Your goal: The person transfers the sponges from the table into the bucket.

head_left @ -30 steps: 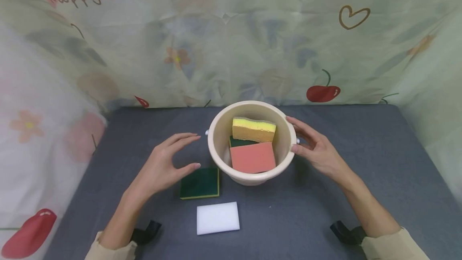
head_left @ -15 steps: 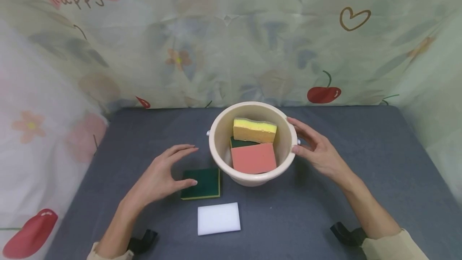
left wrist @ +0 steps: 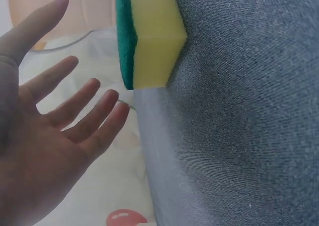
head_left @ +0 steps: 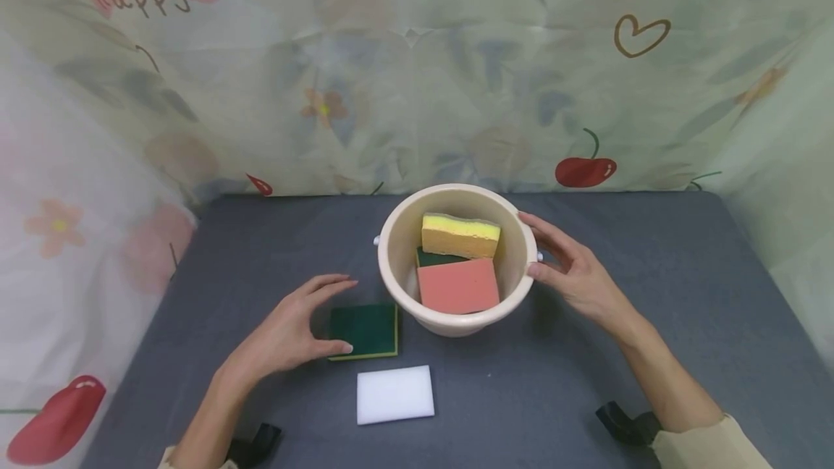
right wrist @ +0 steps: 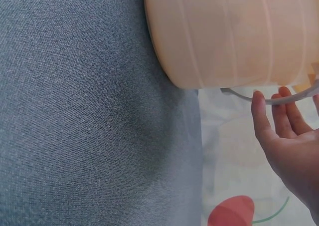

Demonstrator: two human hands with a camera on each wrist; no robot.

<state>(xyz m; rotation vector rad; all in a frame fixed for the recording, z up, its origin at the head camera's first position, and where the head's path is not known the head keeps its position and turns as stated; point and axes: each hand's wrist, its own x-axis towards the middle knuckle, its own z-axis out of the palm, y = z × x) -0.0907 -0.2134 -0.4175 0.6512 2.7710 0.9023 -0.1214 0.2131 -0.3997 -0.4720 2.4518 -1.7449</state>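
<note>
A cream bucket [head_left: 394,282] stands at the middle of the table. Inside it lie a yellow sponge [head_left: 460,237], a pink sponge [head_left: 458,286] and part of a green one. My right hand [head_left: 581,279] holds the bucket's right rim, thumb in front and fingers behind; the grey handle [right wrist: 290,100] crosses those fingers in the right wrist view. Left of the bucket, a green-and-yellow scouring sponge [head_left: 368,329] lies flat, green side up. My left hand [head_left: 289,328] hovers at its left edge, fingers spread, thumb overlapping its near corner; the left wrist view shows a gap to the sponge [left wrist: 152,39].
A white sponge [head_left: 394,395] lies in front of the green one, nearer to me. Dark grey cloth covers the table [head_left: 521,411]. A patterned curtain [head_left: 417,107] rises behind its far edge and along both sides.
My left hand has come down and towards me, from beside the bucket to the green scouring sponge. The right hand has stayed on the bucket.
</note>
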